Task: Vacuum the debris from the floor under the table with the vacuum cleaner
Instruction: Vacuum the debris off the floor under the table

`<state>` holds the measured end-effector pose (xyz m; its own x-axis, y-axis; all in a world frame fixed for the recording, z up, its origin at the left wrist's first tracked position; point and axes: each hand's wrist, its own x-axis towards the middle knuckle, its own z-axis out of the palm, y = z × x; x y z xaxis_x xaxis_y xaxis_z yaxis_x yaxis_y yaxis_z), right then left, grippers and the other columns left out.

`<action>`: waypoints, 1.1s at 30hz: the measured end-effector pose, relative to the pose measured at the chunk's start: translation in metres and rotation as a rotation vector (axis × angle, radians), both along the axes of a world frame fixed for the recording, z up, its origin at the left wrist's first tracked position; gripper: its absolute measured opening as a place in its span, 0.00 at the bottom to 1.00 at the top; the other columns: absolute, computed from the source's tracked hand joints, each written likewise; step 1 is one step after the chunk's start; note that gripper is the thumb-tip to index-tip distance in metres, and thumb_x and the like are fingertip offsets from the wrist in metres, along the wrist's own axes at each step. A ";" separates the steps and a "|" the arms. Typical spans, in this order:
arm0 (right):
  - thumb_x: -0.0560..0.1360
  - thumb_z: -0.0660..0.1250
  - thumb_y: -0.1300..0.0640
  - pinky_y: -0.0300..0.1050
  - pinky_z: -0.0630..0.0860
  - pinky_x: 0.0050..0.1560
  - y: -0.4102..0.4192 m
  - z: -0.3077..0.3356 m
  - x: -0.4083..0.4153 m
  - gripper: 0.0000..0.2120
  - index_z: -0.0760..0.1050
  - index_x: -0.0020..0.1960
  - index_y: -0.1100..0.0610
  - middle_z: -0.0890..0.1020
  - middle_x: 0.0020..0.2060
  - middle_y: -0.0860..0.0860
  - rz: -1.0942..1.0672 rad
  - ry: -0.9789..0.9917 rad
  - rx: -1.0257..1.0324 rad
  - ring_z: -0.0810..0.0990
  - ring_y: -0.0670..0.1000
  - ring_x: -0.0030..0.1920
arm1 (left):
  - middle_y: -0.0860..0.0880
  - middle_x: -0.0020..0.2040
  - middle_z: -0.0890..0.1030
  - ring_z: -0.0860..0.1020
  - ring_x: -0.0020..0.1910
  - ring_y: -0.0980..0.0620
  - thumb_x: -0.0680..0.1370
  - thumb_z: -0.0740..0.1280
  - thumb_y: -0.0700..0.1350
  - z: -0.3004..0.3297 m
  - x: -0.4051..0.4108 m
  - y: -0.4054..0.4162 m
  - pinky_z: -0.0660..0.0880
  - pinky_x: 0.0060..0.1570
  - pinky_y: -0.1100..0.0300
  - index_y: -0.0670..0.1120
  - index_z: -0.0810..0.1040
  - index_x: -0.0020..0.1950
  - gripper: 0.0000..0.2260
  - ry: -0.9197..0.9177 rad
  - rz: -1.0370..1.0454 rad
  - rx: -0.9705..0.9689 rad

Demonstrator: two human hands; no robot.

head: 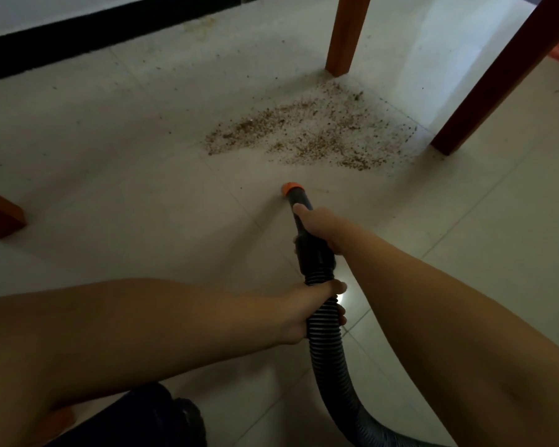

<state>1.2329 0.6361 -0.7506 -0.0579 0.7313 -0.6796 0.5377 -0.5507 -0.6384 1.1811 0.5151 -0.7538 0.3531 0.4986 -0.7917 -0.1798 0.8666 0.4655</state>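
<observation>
— So where did the brown, grainy debris lie?

— Spread in a loose fan on the pale tiled floor, between two reddish-brown square wooden table legs. It was thickest along its near edge and thinned to scattered specks toward the far leg.

— And the vacuum?

— Only its black ribbed plastic hose and rigid black nozzle with an orange tip showed. The tip sat low over the floor, near the pile's front edge but apart from it; whether it touched the tile, I could not tell.

— How was it held?

— The right hand gripped the smooth nozzle tube, fingers wrapped around it. The left hand had its fingers curled round the corrugated hose just behind the cuff.

— Which step, then?

— By my reading, the approach: nearly all the grit remained. The next move called for pushing the tip forward into the near edge, then sweeping across, working close round the legs.

— Anything else?

— A third leg at the left, and a black skirting strip along the wall.
</observation>
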 end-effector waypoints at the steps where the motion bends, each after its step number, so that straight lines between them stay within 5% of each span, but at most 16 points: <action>1: 0.79 0.55 0.43 0.61 0.75 0.61 0.000 0.000 0.008 0.30 0.65 0.67 0.69 0.77 0.60 0.67 -0.028 0.005 0.002 0.79 0.66 0.58 | 0.47 0.31 0.77 0.78 0.28 0.52 0.76 0.67 0.44 0.002 0.005 0.000 0.76 0.32 0.60 0.44 0.71 0.45 0.06 0.000 -0.025 -0.004; 19: 0.80 0.56 0.44 0.62 0.77 0.59 0.039 -0.013 0.151 0.29 0.63 0.69 0.65 0.77 0.59 0.65 -0.563 0.003 0.010 0.79 0.66 0.56 | 0.46 0.36 0.75 0.75 0.31 0.52 0.77 0.66 0.43 0.017 0.095 0.061 0.76 0.27 0.64 0.43 0.70 0.44 0.07 0.109 -0.336 0.088; 33: 0.78 0.53 0.38 0.61 0.77 0.59 0.095 -0.018 0.087 0.34 0.64 0.70 0.66 0.78 0.59 0.65 -0.244 0.045 -0.010 0.80 0.65 0.56 | 0.45 0.33 0.77 0.77 0.26 0.53 0.76 0.69 0.43 -0.004 0.066 0.098 0.76 0.28 0.63 0.42 0.72 0.45 0.07 0.118 -0.034 0.060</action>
